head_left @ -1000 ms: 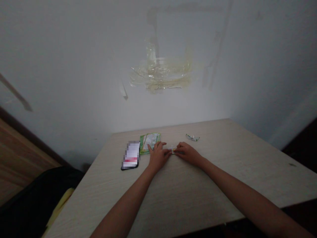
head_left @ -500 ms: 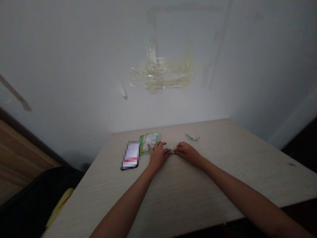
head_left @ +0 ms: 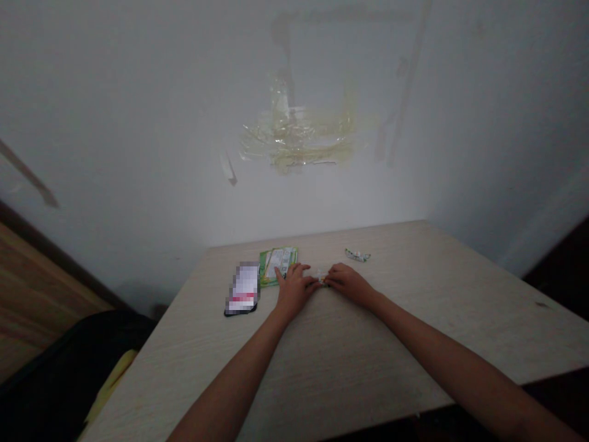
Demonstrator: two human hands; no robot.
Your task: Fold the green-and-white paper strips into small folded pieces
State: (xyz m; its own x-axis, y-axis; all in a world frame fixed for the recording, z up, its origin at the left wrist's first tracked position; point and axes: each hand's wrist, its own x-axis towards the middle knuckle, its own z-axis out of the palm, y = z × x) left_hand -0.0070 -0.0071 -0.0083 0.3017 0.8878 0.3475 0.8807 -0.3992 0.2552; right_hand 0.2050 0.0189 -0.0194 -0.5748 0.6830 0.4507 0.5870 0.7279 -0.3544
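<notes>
My left hand (head_left: 293, 288) rests low over the table, thumb and a finger closed at the left end of a small whitish piece (head_left: 321, 277) with bits of green and yellow. Its other fingers spread toward a flat green-and-white packet (head_left: 273, 265), partly covering the packet's right edge. From the other side, my right hand (head_left: 348, 283) pinches the right end of the same small piece. What exactly this piece is cannot be made out. Behind my right hand lies a crumpled green-and-white strip (head_left: 358, 255).
A phone (head_left: 243, 288) with a blurred screen lies left of the packet. The pale wooden table (head_left: 368, 368) meets a white wall (head_left: 161, 135) with clear tape (head_left: 299, 138) stuck on it. Dark cloth (head_left: 78, 350) sits off the table's left side.
Both hands stay in nearly the same place. The fingers have shifted very slightly around the small piece; the packet, phone and strip have not moved.
</notes>
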